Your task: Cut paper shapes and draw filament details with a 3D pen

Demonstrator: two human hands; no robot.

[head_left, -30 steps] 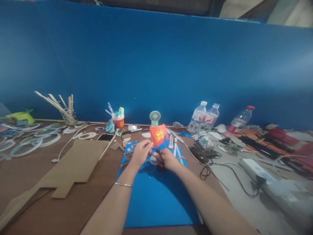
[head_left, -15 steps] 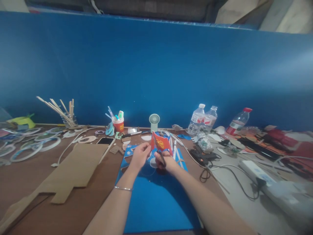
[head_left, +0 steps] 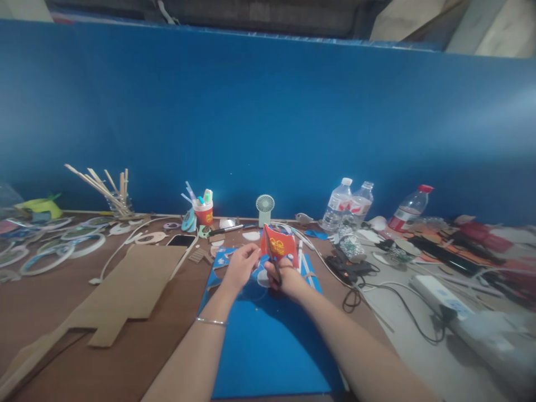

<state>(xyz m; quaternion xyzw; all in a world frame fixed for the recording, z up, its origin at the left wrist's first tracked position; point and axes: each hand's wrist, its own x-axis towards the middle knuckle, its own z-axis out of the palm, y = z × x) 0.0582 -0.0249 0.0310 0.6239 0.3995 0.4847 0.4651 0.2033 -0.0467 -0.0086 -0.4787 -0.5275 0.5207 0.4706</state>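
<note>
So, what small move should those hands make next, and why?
Probably a gentle squeeze of the scissors: the right hand holds them with the blades at the red paper, while the left hand appears to pinch its left edge.

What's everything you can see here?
scissors: 1, dark, centre
sheet: 1, red, by scissors
mat: 1, blue, centre
fan: 1, greenish, back centre
cup: at least 1, red, back left
bottles: 3, clear, back right
sticks: several, pale, back left
large cardboard: 1, brown, left
phone: 1, black, beyond cardboard
rings: several, whitish, far left
power strip: 1, white, right
partition: 1, blue, back
scraps: uncountable, mixed, around
left hand: 1, bare, beside sheet
right hand: 1, bare, holding scissors
</note>
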